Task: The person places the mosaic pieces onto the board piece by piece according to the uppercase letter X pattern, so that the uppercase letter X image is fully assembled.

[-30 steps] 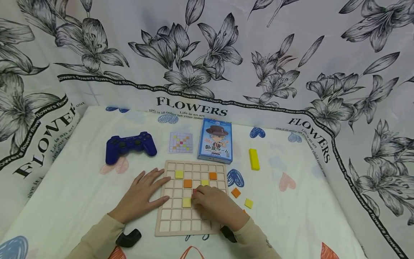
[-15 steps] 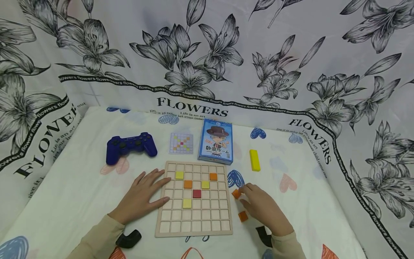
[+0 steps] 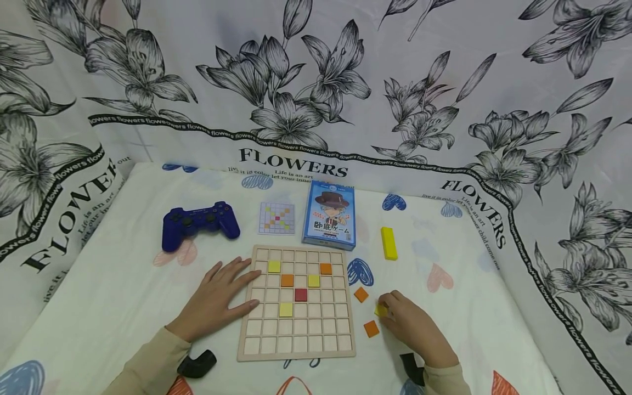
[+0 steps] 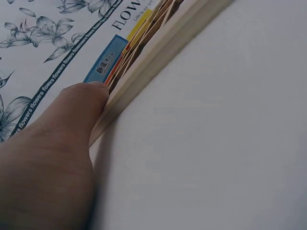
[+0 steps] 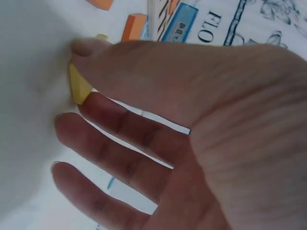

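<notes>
A wooden grid board (image 3: 296, 344) lies flat on the cloth, with several yellow, orange and red square tiles in its cells. The red tile (image 3: 300, 295) sits near its middle. My left hand (image 3: 217, 296) rests along the board's left edge, fingers spread and straight; in the left wrist view its thumb touches the board's side. Right of the board, my right hand (image 3: 410, 323) pinches a yellow tile (image 5: 79, 85) between thumb and index finger, low over the cloth. Two orange tiles lie nearby, one orange tile (image 3: 361, 294) farther back and another orange tile (image 3: 371, 329) closer.
Behind the board are a small printed pattern card (image 3: 276, 218) and a blue card box (image 3: 328, 215). A blue game controller (image 3: 199, 224) lies back left. A yellow bar (image 3: 388, 243) lies to the right. Patterned fabric (image 3: 316, 82) hangs behind.
My right hand has left the board's middle, uncovering the red tile. It passed by the rear orange tile and now has the loose yellow tile. My left hand stays put.
</notes>
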The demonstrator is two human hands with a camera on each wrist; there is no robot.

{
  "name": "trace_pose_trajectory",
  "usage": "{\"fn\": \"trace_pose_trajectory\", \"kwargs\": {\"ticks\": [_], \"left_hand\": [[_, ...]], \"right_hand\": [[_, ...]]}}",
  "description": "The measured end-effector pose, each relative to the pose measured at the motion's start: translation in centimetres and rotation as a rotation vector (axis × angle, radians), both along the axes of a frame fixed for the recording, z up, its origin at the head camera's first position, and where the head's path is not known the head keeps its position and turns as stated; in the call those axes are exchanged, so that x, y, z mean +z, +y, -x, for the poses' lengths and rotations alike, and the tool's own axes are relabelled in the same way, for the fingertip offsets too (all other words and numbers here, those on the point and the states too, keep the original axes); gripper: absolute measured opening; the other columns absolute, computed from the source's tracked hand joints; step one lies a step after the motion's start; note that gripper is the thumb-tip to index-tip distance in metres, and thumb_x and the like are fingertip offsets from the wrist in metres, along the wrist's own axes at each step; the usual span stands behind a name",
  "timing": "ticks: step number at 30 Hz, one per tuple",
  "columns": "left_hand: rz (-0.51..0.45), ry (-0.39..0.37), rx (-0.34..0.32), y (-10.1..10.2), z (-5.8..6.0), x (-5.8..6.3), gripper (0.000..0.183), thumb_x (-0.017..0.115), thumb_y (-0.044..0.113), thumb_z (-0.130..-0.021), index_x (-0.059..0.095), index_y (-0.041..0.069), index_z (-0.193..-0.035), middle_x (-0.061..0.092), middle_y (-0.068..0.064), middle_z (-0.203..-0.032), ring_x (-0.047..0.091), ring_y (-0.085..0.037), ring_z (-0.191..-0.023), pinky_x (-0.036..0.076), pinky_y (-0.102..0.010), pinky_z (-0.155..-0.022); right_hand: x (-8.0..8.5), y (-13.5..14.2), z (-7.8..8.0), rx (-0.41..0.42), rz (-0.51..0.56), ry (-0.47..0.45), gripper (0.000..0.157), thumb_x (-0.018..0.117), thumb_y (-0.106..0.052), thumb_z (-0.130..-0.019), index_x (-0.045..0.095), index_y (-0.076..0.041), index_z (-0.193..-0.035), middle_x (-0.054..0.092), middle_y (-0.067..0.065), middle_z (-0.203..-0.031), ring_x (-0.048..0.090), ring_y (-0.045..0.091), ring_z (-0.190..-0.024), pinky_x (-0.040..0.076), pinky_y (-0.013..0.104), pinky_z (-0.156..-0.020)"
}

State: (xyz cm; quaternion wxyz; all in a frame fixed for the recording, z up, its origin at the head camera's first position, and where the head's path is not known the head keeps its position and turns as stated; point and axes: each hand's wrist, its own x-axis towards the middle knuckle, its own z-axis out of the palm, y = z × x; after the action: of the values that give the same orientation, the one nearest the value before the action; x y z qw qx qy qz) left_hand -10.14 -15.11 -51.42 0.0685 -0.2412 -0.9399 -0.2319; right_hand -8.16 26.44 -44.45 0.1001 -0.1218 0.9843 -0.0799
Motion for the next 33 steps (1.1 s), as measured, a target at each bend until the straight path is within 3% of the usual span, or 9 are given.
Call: {"fn": "trace_pose_trajectory", "kwargs": {"ticks": [8,18,24,29,33], "left_hand": [[-0.002,-0.003,-0.002,-0.1,0.0,-0.1,0.065,0.056,0.060,-0.088,0.046,0.027,-0.143,0.036,-0.005,-0.153,0.026,-0.030,-0.143,0.012,-0.051,-0.117],[-0.002,-0.007,0.004,0.0,0.0,0.0,0.064,0.055,0.060,-0.089,0.046,0.026,-0.143,0.036,-0.006,-0.153,0.027,-0.030,-0.142,0.012,-0.051,-0.117],[0.000,-0.019,0.005,0.0,0.0,0.1,0.065,0.054,0.062,-0.088,0.045,0.028,-0.143,0.035,-0.005,-0.153,0.026,-0.029,-0.143,0.011,-0.051,-0.117],[0.007,-0.012,0.006,-0.1,0.0,0.0,0.065,0.054,0.062,-0.089,0.045,0.028,-0.143,0.035,-0.004,-0.153,0.026,-0.029,-0.143,0.012,-0.051,-0.117],[0.004,-0.001,0.007,0.0,-0.1,-0.1,0.064,0.055,0.060,-0.089,0.045,0.029,-0.143,0.035,-0.004,-0.153,0.027,-0.029,-0.143,0.012,-0.051,-0.117]], "right_hand": [[0.2,-0.3,0.1,0.005,-0.010,0.031,0.030,0.079,-0.013,-0.078,0.061,-0.014,-0.102,0.058,-0.007,-0.092,0.053,0.005,-0.077,0.055,0.025,-0.074],[2.1,-1.3,1.1,0.081,-0.010,0.111,0.024,0.081,-0.012,-0.077,0.063,-0.018,-0.091,0.061,-0.009,-0.098,0.059,0.007,-0.083,0.056,0.022,-0.074],[2.9,-2.9,1.2,0.219,0.045,0.171,0.021,0.080,-0.012,-0.077,0.064,-0.017,-0.091,0.060,-0.008,-0.095,0.059,0.008,-0.080,0.056,0.022,-0.073],[2.6,-4.5,1.2,0.376,0.126,0.236,0.022,0.079,-0.012,-0.078,0.064,-0.015,-0.094,0.059,-0.006,-0.097,0.059,0.008,-0.079,0.056,0.021,-0.072],[1.9,-6.0,1.2,0.422,0.135,0.214,0.020,0.077,-0.014,-0.081,0.063,-0.017,-0.095,0.060,-0.006,-0.100,0.058,0.006,-0.082,0.055,0.021,-0.076]]}}
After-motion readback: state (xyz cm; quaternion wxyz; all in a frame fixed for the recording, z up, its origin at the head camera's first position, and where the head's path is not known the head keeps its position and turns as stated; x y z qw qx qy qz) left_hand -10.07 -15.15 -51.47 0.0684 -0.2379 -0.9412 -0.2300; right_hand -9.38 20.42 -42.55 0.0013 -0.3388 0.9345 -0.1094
